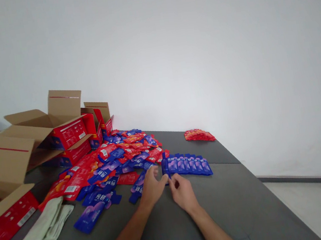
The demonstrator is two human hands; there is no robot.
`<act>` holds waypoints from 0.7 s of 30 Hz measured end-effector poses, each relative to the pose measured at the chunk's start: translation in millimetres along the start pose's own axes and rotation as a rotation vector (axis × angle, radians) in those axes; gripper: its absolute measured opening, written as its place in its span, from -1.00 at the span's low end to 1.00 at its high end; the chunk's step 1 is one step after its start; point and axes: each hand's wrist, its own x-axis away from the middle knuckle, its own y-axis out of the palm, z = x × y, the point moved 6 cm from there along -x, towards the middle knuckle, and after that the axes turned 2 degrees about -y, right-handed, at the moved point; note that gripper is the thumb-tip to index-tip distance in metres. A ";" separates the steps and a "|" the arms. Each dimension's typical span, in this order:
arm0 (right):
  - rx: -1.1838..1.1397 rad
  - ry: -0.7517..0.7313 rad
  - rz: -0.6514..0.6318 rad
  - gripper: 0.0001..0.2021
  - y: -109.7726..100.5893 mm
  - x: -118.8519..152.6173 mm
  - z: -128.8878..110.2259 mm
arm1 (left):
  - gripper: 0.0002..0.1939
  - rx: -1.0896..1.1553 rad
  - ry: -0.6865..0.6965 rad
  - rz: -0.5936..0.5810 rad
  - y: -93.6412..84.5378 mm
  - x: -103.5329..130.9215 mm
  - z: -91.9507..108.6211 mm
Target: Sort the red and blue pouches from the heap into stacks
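Packet (164, 164), one, blue, at the left end of the row (189, 165), between left hand (152, 187), fingers parted, and right hand (184, 191), fingers curled, either's grip impossible to tell; risk: a sideways push could skew the row.

Blue packet (164, 167) beside row of blue packets (188, 165).

Layout of the desk (222, 201). Boxes (71, 135) stood along the left side, with a cloth (44, 231) in front of them. A heap of packets (102, 174) spread rightward from the boxes. A row of packets (188, 164) lay right of the heap, beyond the right hand (184, 191); a separate pile (198, 135) lay behind the row.
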 end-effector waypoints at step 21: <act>0.091 0.013 -0.031 -0.52 -21.3 -4.0 17.0 | -0.53 0.434 -0.205 0.005 21.1 -11.1 -12.7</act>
